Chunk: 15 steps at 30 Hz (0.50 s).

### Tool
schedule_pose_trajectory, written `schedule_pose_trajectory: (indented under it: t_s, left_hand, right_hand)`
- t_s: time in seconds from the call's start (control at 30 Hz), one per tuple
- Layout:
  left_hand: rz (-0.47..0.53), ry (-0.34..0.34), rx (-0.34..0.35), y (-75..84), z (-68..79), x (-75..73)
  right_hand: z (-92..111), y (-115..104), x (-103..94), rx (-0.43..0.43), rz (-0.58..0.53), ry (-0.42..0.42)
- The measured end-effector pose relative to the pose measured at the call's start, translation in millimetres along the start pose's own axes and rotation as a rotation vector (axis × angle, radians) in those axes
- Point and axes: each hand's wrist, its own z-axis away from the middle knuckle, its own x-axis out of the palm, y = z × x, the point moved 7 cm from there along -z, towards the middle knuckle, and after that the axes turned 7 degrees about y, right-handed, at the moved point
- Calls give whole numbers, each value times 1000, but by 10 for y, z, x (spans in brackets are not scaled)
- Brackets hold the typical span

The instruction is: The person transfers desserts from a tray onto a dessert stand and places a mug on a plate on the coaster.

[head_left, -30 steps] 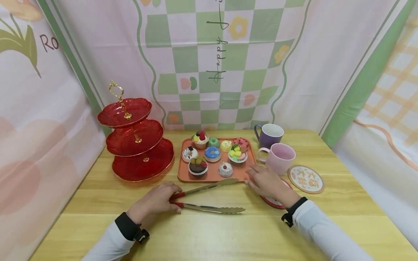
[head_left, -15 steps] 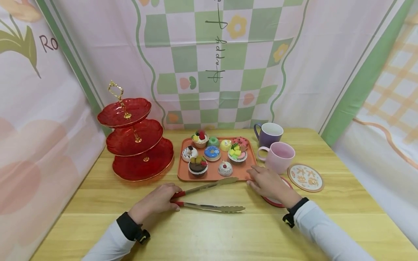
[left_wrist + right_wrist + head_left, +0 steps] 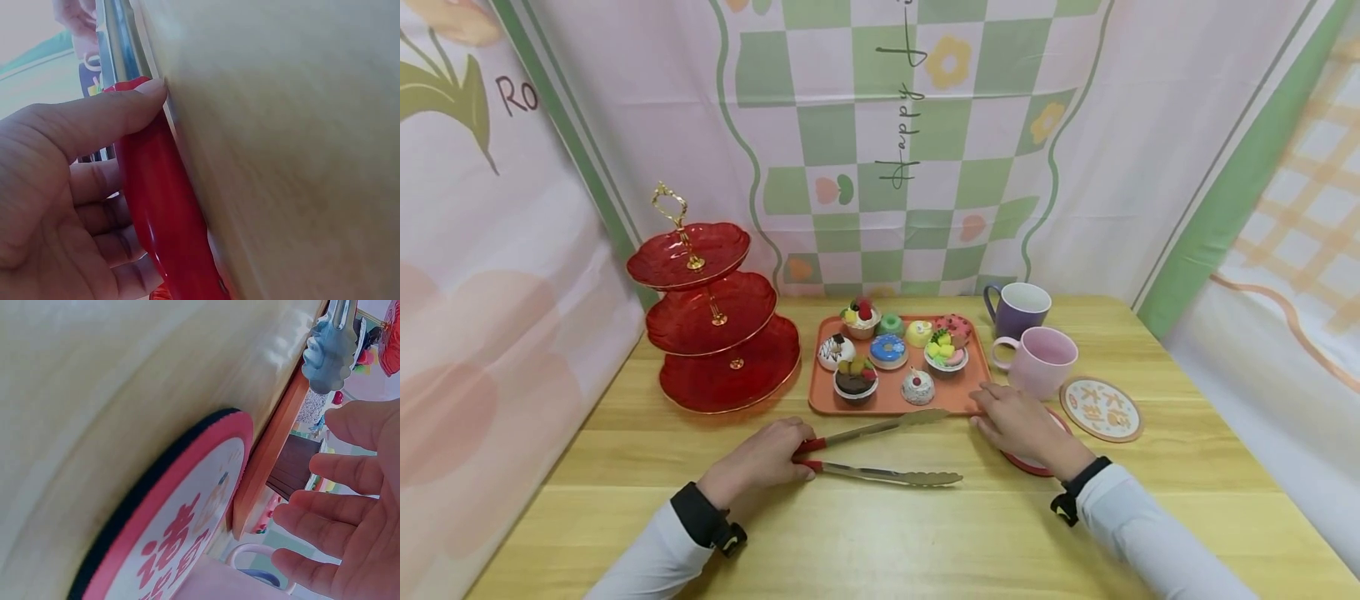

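My left hand (image 3: 766, 455) holds the red-handled metal tongs (image 3: 880, 475) low over the table, their two arms spread apart and pointing right. In the left wrist view the thumb lies on the red handle (image 3: 164, 206), with the other fingers behind it. My right hand (image 3: 1018, 423) holds nothing; its fingers are loosely extended by the front right corner of the orange tray (image 3: 887, 402). Beneath that hand lies a red-rimmed round coaster (image 3: 181, 525). The tray bears several small cakes, among them a blue donut (image 3: 888, 351), a dark chocolate cupcake (image 3: 854, 384) and a white cake with a cherry (image 3: 917, 387).
At the left stands a three-tier red cake stand (image 3: 730, 385) with a gold handle. A pink mug (image 3: 1042, 365) and a purple mug (image 3: 1019, 315) are right of the tray. Another round coaster (image 3: 1102, 409) lies beside them. Printed cloths hang around the table.
Both hands, the tongs and the tray stay almost where they were. The right hand has shifted very slightly to the right.
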Motion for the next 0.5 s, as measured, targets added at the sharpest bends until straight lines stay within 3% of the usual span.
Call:
schedule_pose_trajectory:
  t_s: [0.23, 0.5]
  left_hand:
    - [35, -14, 5, -5, 4, -9]
    - [40, 8, 61, 0, 46, -23]
  right_hand:
    - [-5, 1, -22, 15, -9, -21]
    - [21, 14, -42, 21, -18, -5]
